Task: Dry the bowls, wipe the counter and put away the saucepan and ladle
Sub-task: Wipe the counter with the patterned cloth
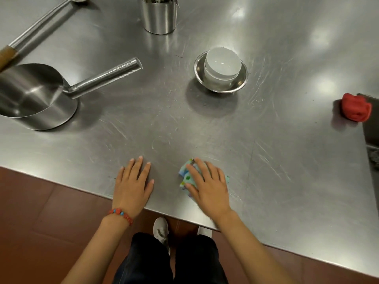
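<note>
Steel worktop (266, 160) seen from above. At the far edge stands a steel utensil holder (159, 17); at the right edge lies a crumpled red cloth (356, 107), beside a recessed basin only partly in view. A saucepan (34, 97) sits at the left, its tubular handle pointing toward the centre, and just behind it lies a ladle (41, 23) with a wooden-ended handle. Right of centre, white bowls (222, 65) are stacked inside a shallow steel bowl (242, 75). Nothing stands between these and the near edge. There the left hand (132, 185), with a red bead bracelet (121, 215) on its wrist, rests flat, fingers straight, gripping nothing. The right hand (208, 185) presses a folded blue patterned cloth (187, 177) flat onto the worktop, fingers spread over it, well apart from the bowls.
</note>
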`<state>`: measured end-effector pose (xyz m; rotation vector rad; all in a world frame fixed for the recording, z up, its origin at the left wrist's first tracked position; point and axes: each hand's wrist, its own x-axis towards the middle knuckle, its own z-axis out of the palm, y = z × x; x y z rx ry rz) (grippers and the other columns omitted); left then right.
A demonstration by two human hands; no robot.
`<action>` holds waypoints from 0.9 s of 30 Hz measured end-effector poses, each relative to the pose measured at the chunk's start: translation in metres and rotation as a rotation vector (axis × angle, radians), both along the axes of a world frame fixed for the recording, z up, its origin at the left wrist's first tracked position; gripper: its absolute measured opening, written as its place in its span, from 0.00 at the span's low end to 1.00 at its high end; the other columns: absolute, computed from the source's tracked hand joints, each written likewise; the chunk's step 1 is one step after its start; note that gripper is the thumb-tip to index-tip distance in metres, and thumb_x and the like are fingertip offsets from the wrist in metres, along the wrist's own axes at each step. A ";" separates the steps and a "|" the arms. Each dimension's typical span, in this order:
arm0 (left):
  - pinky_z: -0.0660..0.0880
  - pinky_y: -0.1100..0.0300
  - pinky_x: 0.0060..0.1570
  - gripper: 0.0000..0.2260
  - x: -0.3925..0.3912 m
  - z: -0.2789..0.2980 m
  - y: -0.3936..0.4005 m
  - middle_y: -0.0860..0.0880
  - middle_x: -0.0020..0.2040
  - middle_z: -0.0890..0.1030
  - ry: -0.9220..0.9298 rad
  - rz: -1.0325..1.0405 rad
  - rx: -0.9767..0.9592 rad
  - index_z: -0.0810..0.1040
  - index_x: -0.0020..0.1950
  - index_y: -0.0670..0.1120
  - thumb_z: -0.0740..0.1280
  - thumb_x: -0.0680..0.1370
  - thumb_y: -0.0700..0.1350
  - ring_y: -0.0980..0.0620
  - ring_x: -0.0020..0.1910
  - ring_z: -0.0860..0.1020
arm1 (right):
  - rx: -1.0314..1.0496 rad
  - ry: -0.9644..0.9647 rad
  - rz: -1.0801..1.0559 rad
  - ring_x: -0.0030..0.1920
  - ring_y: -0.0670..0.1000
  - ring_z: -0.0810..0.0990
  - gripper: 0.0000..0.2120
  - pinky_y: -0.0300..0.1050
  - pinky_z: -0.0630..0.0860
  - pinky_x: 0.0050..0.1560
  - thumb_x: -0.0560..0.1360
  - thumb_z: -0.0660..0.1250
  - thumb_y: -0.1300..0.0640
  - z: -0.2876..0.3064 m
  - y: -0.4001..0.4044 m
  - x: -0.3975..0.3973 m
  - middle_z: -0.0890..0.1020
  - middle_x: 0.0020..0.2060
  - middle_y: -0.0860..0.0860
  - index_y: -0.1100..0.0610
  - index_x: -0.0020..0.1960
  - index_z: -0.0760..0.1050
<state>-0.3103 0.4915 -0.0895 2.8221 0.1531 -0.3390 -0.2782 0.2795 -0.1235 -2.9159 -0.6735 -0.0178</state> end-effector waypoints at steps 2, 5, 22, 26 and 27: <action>0.70 0.35 0.55 0.26 -0.001 -0.002 0.002 0.33 0.63 0.75 -0.001 -0.019 0.008 0.75 0.61 0.36 0.52 0.73 0.51 0.31 0.61 0.73 | 0.004 0.029 -0.026 0.62 0.58 0.74 0.22 0.52 0.70 0.61 0.76 0.56 0.42 0.002 0.005 0.026 0.73 0.66 0.53 0.51 0.65 0.70; 0.69 0.36 0.58 0.27 -0.003 -0.003 0.006 0.34 0.64 0.73 -0.018 -0.040 -0.005 0.74 0.63 0.37 0.51 0.73 0.52 0.32 0.63 0.71 | 0.052 0.057 -0.154 0.65 0.59 0.71 0.22 0.54 0.66 0.64 0.77 0.57 0.44 0.008 0.024 0.060 0.70 0.68 0.54 0.53 0.67 0.68; 0.71 0.35 0.55 0.25 -0.016 -0.002 0.048 0.33 0.61 0.76 -0.024 0.070 -0.010 0.77 0.59 0.36 0.53 0.73 0.50 0.31 0.59 0.74 | 0.049 0.010 0.041 0.64 0.58 0.72 0.22 0.53 0.67 0.63 0.76 0.57 0.43 0.001 0.080 0.053 0.72 0.68 0.53 0.51 0.67 0.69; 0.72 0.35 0.52 0.24 -0.017 -0.004 0.050 0.33 0.59 0.77 -0.026 0.058 0.002 0.78 0.58 0.36 0.54 0.72 0.49 0.31 0.57 0.75 | 0.046 0.066 -0.072 0.67 0.57 0.66 0.23 0.53 0.60 0.65 0.78 0.54 0.43 0.003 0.119 0.119 0.66 0.71 0.53 0.51 0.70 0.64; 0.72 0.35 0.52 0.24 -0.017 -0.004 0.051 0.34 0.59 0.77 -0.028 0.054 0.003 0.78 0.58 0.36 0.54 0.72 0.49 0.31 0.57 0.75 | 0.022 0.063 -0.092 0.67 0.57 0.65 0.23 0.53 0.59 0.65 0.78 0.53 0.43 0.002 0.126 0.127 0.65 0.71 0.52 0.51 0.70 0.63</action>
